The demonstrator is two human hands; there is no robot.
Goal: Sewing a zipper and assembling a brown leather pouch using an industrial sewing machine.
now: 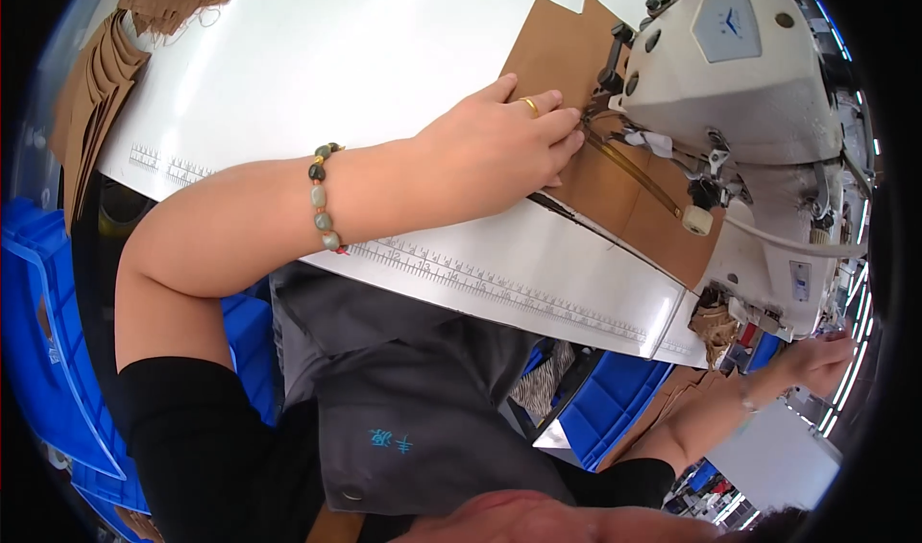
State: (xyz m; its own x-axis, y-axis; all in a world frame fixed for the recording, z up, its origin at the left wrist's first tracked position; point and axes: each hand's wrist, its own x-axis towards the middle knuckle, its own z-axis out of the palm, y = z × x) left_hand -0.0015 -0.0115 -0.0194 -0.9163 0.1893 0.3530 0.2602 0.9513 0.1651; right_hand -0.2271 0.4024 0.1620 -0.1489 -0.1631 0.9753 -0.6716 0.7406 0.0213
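A brown fabric panel lies on the white table under the sewing machine. On it rests my left hand, palm down and fingers stretched out, the fingertips close to the needle area. The needle itself is hidden. A narrow brass-coloured strip runs along the panel toward a small white roller. Far to the right, beyond the machine's near end, my right hand is raised with its fingers curled in. It is small at the picture's rim, and what it holds, if anything, cannot be made out.
Stacks of brown fabric pieces hang over the table's left edge. A printed ruler scale follows the near edge of the table. Blue plastic bins stand below it, and others at the left. Brown scraps bunch beside the machine.
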